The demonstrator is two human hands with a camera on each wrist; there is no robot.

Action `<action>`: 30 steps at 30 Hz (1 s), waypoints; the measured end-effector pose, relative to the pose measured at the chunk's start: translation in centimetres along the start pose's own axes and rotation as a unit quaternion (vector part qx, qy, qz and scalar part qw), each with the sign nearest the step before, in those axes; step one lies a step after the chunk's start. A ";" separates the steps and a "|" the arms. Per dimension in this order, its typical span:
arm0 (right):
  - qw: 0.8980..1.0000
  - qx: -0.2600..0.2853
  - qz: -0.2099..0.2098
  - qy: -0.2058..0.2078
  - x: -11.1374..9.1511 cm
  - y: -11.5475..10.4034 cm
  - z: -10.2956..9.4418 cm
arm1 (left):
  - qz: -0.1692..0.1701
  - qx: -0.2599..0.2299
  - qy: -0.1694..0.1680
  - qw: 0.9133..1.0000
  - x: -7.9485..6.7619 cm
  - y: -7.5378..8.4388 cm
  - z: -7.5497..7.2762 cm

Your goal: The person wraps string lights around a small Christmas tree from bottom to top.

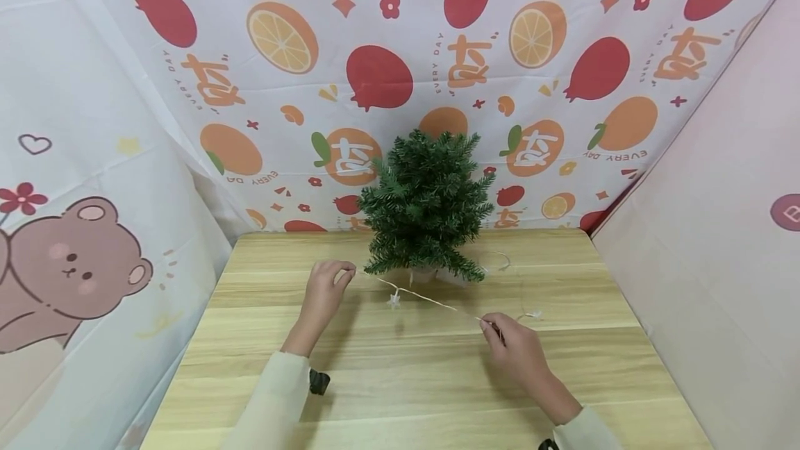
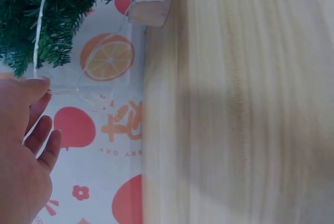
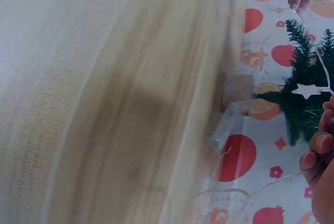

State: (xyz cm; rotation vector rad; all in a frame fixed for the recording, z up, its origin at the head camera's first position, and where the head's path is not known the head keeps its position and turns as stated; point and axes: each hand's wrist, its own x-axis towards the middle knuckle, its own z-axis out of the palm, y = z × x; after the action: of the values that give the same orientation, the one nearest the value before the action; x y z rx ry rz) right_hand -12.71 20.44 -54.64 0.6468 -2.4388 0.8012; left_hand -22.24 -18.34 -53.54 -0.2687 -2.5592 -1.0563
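Tree (image 1: 428, 200) stood near far edge of tabletop (image 1: 400, 387) | star-light string (image 1: 428, 298) pinched by left hand (image 1: 325, 289) and right hand (image 1: 515, 347), stretched in front | draping seemingly barely begun, mostly outstanding

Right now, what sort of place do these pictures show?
Probably a screened-off tabletop workspace: fruit-print cloth hangs behind the wood-grain table, bear-print cloth hangs to the left, and a small artificial tree stands on the table.

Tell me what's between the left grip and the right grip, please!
In the head view, a thin string stretches between the left grip and the right grip, and a little whitish star hangs from it.
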 end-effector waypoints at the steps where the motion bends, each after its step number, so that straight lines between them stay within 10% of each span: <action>1: 1.000 0.002 -0.006 0.006 0.1 -0.1 -0.1 | 0.000 0.001 0.002 1.000 0.2 0.1 0.0; 30: 0.985 0.063 -0.080 0.136 2.0 -0.1 -4.5 | 0.021 0.002 0.079 0.997 2.4 3.4 1.0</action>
State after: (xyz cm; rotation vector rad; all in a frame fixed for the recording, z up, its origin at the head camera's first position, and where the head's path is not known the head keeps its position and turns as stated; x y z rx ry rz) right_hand -12.84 22.75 -50.26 0.7182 -2.0753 0.9181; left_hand -23.65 -15.11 -51.06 -0.2285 -2.4044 -1.0146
